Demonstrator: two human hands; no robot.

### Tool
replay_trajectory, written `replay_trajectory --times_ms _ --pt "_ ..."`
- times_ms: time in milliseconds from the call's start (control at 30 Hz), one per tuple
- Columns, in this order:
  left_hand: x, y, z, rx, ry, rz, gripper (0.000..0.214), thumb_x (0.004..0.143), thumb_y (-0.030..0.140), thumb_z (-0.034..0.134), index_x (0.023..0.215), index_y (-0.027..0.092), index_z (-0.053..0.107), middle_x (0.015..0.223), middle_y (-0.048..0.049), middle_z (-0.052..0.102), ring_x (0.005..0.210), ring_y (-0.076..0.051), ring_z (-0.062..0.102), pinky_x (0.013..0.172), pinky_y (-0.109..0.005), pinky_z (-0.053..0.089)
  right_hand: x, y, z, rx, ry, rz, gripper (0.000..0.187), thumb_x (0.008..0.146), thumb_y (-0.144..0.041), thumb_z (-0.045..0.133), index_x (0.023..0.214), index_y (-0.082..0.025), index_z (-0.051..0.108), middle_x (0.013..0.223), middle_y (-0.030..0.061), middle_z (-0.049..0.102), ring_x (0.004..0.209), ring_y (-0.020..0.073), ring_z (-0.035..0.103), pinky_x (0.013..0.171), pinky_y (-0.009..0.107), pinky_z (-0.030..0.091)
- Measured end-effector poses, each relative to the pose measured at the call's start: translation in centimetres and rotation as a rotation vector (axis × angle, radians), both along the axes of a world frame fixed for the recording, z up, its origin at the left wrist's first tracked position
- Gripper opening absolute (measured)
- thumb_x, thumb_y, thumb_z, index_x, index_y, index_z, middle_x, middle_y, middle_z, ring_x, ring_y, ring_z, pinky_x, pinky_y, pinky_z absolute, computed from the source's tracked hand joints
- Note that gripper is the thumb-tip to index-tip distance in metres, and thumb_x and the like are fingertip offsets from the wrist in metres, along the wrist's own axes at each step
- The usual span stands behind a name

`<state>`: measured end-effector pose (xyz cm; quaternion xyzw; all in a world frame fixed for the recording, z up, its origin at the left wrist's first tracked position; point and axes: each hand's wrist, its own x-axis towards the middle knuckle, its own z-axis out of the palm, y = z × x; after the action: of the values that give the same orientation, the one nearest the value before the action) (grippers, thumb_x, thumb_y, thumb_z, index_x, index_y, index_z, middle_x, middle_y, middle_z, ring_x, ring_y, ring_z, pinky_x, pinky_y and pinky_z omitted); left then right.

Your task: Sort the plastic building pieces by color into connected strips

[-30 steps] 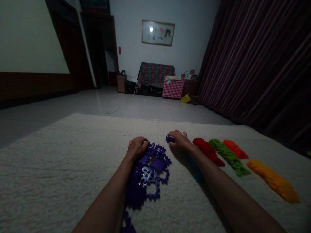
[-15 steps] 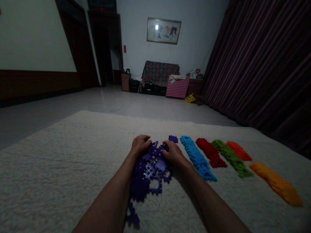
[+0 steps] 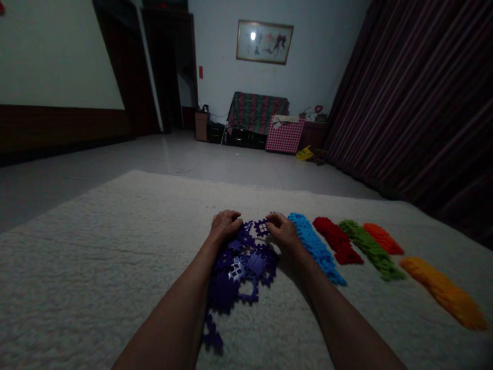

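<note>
**Right hand back at the purple heap, one tile up between the hands**

The right hand point(image 3: 283, 231) has swung in from the side. A second ago it was out over the blue strip, covering it; now it sits at the far right corner of the heap of flat purple interlocking plastic tiles point(image 3: 242, 267). That leaves the row of blue plastic tiles point(image 3: 314, 246) fully uncovered, just to the right of the heap. So the work is back on the purple pieces, which lie loose and tangled, while the other colours lie in tidy strips.

The right hand's fingers are bent, and their tips close on the edge of a small purple lattice tile point(image 3: 262, 227), tipped up at the far end of the heap, between the two hands. The left hand point(image 3: 225, 224) has barely shifted. It is curled knuckles-up on the far left corner of the heap, fingers tucked down into the tiles. Whether it actually grips one I cannot tell.

One stray purple tile point(image 3: 211, 336) lies at the near end of the heap, beside the left forearm. Further right of the heap, past the blue row, come a red row point(image 3: 337, 239), a green row point(image 3: 370, 249), an orange-red row point(image 3: 383, 238) and a yellow-orange row point(image 3: 442, 293), all on the cream shaggy carpet point(image 3: 96, 267).
</note>
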<state>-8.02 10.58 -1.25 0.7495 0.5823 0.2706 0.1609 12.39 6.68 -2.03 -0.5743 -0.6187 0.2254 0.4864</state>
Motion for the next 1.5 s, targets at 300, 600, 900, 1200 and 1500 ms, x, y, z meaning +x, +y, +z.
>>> replay_trajectory --times_ms 300,600,900,1200,1500 --pt "0.1 0.3 0.0 -0.010 0.022 0.011 0.037 0.083 0.035 0.054 0.115 0.025 0.071 0.117 -0.0044 0.071 0.109 -0.021 0.063 0.098 -0.030 0.045 0.0 -0.9 -0.3 0.165 -0.314 0.040 0.018 0.069 -0.012 0.046 0.081 -0.021 0.056 0.092 0.0060 0.063 0.087 0.0191 0.060 0.078 0.031 0.050" --pt "0.1 0.1 0.2 -0.017 0.053 0.010 0.037 0.085 0.036 0.053 0.116 0.026 0.071 0.118 -0.0041 0.071 0.112 -0.021 0.062 0.099 -0.031 0.044 0.5 -0.9 -0.3 0.025 -0.463 0.157 0.028 0.062 -0.005 0.048 0.083 -0.021 0.056 0.098 0.0053 0.063 0.098 0.0200 0.059 0.093 0.033 0.045" --pt "0.0 0.2 0.0 -0.002 0.025 -0.015 0.038 0.084 0.034 0.053 0.116 0.023 0.071 0.117 -0.0052 0.071 0.110 -0.020 0.063 0.098 -0.029 0.045 0.8 -1.5 1.3 -0.114 -0.450 0.248 0.037 0.066 -0.012 0.055 0.102 -0.019 0.061 0.114 0.0087 0.061 0.108 0.0223 0.057 0.097 0.035 0.044" --pt "0.0 0.3 -0.2 0.006 0.043 -0.013 0.039 0.084 0.035 0.052 0.115 0.023 0.071 0.115 -0.0059 0.072 0.109 -0.021 0.063 0.096 -0.029 0.046 0.3 -1.6 1.7 -0.123 -0.534 0.201 0.047 0.071 -0.019 0.063 0.118 -0.018 0.061 0.117 0.0110 0.062 0.107 0.0235 0.059 0.095 0.036 0.045" --pt "-0.1 0.4 -0.4 0.023 0.043 -0.017 0.039 0.084 0.036 0.051 0.115 0.023 0.071 0.116 -0.0062 0.071 0.108 -0.021 0.063 0.096 -0.030 0.046 1.2 -0.8 1.7 0.008 -0.582 0.130 0.043 0.076 -0.021 0.058 0.120 -0.019 0.058 0.118 0.0093 0.061 0.110 0.0210 0.056 0.096 0.031 0.042"
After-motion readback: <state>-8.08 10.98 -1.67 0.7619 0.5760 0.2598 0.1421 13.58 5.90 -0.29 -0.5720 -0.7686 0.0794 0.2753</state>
